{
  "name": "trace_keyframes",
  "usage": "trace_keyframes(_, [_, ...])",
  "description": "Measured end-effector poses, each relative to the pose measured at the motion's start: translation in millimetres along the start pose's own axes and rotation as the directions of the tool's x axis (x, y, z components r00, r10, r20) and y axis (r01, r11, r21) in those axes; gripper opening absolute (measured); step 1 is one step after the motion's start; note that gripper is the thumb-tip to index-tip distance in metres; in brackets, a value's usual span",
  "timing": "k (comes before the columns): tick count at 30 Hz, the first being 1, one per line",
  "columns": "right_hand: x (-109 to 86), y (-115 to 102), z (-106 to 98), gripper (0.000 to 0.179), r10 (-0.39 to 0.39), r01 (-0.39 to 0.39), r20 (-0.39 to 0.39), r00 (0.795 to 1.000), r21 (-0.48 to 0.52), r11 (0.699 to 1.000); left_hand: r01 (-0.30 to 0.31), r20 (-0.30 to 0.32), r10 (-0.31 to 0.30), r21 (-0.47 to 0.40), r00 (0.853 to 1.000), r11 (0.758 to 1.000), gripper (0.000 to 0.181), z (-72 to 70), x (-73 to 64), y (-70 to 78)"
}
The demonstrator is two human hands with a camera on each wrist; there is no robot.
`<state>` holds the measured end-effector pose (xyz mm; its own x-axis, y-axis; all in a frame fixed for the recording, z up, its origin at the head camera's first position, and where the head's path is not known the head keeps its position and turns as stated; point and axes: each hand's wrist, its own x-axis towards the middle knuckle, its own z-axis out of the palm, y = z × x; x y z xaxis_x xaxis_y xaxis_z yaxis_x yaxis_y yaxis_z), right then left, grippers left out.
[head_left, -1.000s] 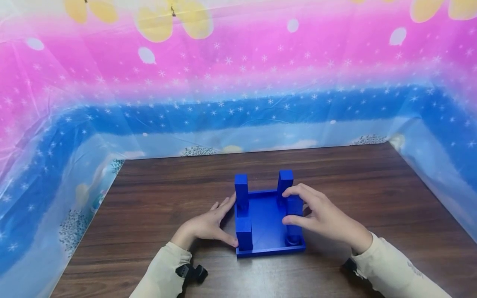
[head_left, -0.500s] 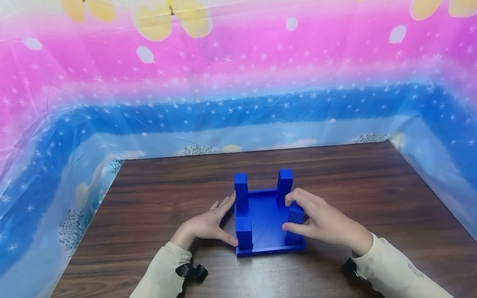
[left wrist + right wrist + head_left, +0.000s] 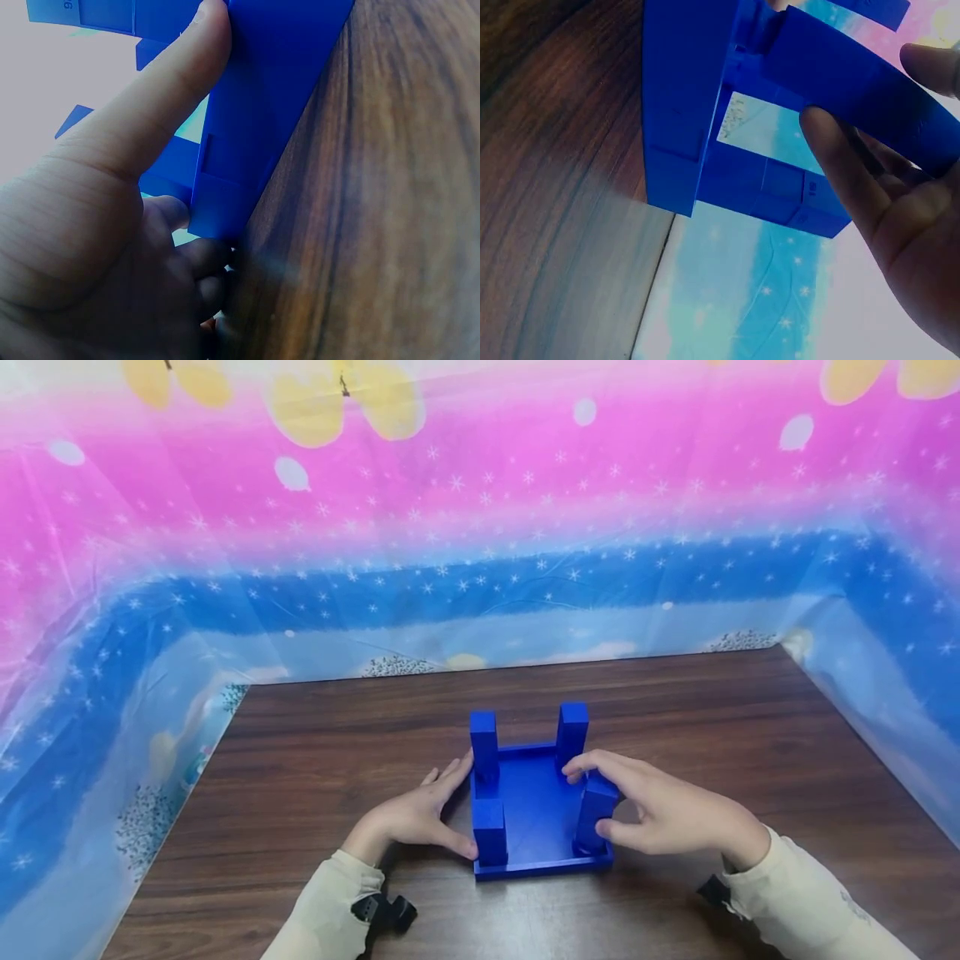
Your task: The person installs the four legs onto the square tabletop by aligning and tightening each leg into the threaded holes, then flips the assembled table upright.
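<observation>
A blue tray-like base [image 3: 536,810] lies on the table with blue legs standing at its corners. My left hand [image 3: 408,814] rests along its left side, thumb straight against the front corner beside the near left leg [image 3: 490,835]. My right hand [image 3: 663,802] holds the near right leg [image 3: 595,818], thumb on its near face and index finger reaching past its top. That leg leans to the right. In the right wrist view, a round peg [image 3: 757,26] shows between the leg's lower end and the base; the thumb touches the leg and other fingers are partly hidden behind it.
The far left leg [image 3: 484,747] and far right leg [image 3: 573,735] stand upright at the back corners. Brown wood-grain table [image 3: 337,718] surrounds the base. A pink and blue patterned cloth [image 3: 450,527] hangs behind and at both sides.
My right hand has shifted slightly right, with thumb and index finger spread wider. The near right leg has turned and now leans right. My left hand keeps its place.
</observation>
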<state>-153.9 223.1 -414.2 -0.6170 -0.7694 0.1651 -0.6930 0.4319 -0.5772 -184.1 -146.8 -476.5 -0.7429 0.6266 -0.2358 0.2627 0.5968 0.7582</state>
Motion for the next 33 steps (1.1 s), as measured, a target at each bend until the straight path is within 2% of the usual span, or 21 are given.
trace_keyframes(4, [-2.1,6,-3,0.077,0.027,-0.029,0.040,0.999,0.045,0.999,0.006,0.010,-0.006,0.003,1.000,1.000,0.138,1.8,-0.1,0.2])
trace_keyframes(7, [-3.0,10,-6,0.076,0.043,-0.048,0.051,0.998,0.082,0.995,-0.009,0.007,0.009,-0.001,1.000,1.000,0.138,2.7,0.4,-1.0])
trace_keyframes(11, [-1.6,17,-8,0.074,0.009,-0.015,0.035,0.999,0.162,0.987,-0.028,-0.001,0.028,-0.007,1.000,1.000,0.139,3.0,0.3,-4.3])
trace_keyframes(14, [0.4,23,-8,0.078,-0.046,0.037,0.027,0.999,0.283,0.958,-0.038,-0.007,0.038,-0.020,0.999,0.999,0.139,3.0,-0.1,-5.3])
trace_keyframes(17, [2.5,29,-8,0.079,-0.109,0.089,0.026,0.994,0.403,0.911,-0.044,-0.014,0.044,-0.017,0.999,0.999,0.139,3.6,-0.1,-6.4])
trace_keyframes(20, [3.9,34,-7,0.075,-0.149,0.121,0.024,0.989,0.469,0.875,-0.041,-0.019,0.041,-0.004,0.999,0.999,0.139,4.0,0.5,-7.5])
trace_keyframes(23, [4.6,36,-7,0.071,-0.154,0.123,0.022,0.988,0.503,0.856,-0.045,-0.021,0.045,-0.003,0.999,0.999,0.139,3.8,0.9,-7.3])
trace_keyframes(29, [5.0,35,-9,0.069,-0.137,0.107,0.023,0.990,0.509,0.854,-0.016,-0.011,0.016,0.013,1.000,1.000,0.139,1.5,1.7,-3.0])
trace_keyframes(33, [6.0,35,-10,0.069,-0.183,0.148,0.015,0.983,0.522,0.840,0.000,-0.002,0.000,0.017,1.000,1.000,0.139,0.4,1.3,0.2])
